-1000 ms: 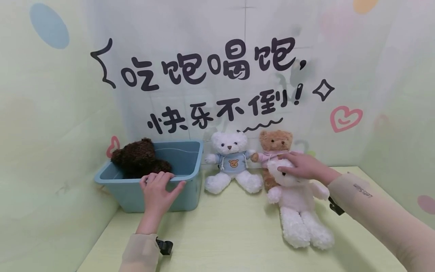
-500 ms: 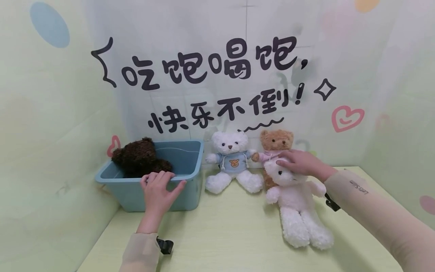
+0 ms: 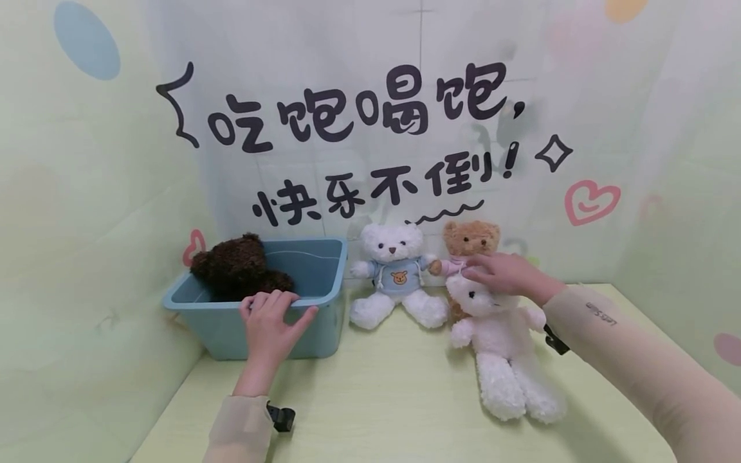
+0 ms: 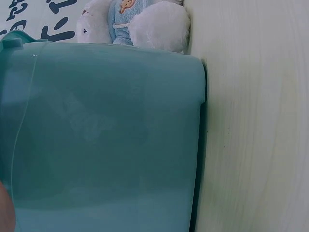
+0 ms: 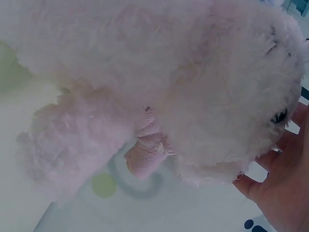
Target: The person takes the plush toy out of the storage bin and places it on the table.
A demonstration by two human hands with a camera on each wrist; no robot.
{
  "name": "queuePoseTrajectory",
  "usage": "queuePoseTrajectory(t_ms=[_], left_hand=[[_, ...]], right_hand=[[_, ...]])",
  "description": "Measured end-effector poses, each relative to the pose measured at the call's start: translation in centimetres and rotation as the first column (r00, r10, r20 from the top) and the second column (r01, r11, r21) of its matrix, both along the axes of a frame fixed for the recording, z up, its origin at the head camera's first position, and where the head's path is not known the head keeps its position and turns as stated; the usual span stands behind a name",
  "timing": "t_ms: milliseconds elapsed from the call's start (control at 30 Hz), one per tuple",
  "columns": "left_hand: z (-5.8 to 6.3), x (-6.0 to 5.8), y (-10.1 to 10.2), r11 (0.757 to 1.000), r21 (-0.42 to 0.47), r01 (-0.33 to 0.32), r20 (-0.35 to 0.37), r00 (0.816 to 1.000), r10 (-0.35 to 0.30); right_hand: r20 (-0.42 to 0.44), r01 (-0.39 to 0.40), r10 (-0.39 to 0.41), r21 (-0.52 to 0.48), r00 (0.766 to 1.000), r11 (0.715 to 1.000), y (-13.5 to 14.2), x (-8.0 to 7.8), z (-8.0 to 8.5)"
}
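Observation:
In the head view, my left hand [image 3: 269, 329] grips the front rim of a blue plastic bin [image 3: 220, 331], fingers over the edge. Inside the bin lies a dark brown plush bear [image 3: 234, 265], partly hidden by the wall. At right, my right hand [image 3: 514, 278] holds a fluffy white plush toy [image 3: 502, 337] by the top of its head. The right wrist view shows the fingers [image 5: 289, 150] around the head, next to a black eye. Behind this toy sits a light brown teddy bear [image 3: 471, 238] in a pink top, its lower part mostly covered.
Between the bin and the brown teddy sits a white teddy bear [image 3: 392, 247] in a blue hoodie. It leans near the back wall [image 3: 359, 77], which carries black lettering. All stand on a pale table [image 3: 393, 399], with light side walls left and right.
My right hand has shifted slightly left, and the white plush toy's head has tipped left with it. Its feet have moved a little. The left hand and bin stay in place.

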State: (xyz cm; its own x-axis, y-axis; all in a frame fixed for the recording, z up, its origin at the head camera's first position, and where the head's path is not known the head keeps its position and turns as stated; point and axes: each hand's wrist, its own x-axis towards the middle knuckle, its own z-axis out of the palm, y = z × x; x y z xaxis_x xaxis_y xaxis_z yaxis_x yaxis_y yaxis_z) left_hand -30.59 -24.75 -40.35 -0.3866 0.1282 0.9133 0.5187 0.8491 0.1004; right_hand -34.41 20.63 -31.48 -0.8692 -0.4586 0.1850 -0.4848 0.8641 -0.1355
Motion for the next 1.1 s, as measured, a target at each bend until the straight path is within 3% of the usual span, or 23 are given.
queuePoseTrajectory(t_ms=[300, 533, 800, 1100], left_hand=[[-0.1, -0.2, 0.0, 1.000, 0.012, 0.015, -0.029, 0.999, -0.014], [-0.1, -0.1, 0.0, 1.000, 0.015, 0.019, -0.018, 1.000, -0.019], [0.1, 0.1, -0.2, 1.000, -0.006, 0.005, 0.004, 1.000, -0.005], [0.3, 0.0, -0.1, 1.000, -0.002, 0.011, -0.015, 1.000, -0.011]], right_hand=[[-0.004, -0.020, 0.020, 0.008, 1.000, 1.000, -1.6, -0.5, 1.1], [-0.059, -0.091, 0.092, 0.020, 0.994, 0.996, -2.3, -1.5, 3.7], [0.013, -0.059, 0.058, 0.034, 0.998, 0.998, -2.6, -2.0, 6.5], [0.072, -0.025, 0.020, 0.076, 0.997, 0.997, -2.4, -1.8, 7.4]])
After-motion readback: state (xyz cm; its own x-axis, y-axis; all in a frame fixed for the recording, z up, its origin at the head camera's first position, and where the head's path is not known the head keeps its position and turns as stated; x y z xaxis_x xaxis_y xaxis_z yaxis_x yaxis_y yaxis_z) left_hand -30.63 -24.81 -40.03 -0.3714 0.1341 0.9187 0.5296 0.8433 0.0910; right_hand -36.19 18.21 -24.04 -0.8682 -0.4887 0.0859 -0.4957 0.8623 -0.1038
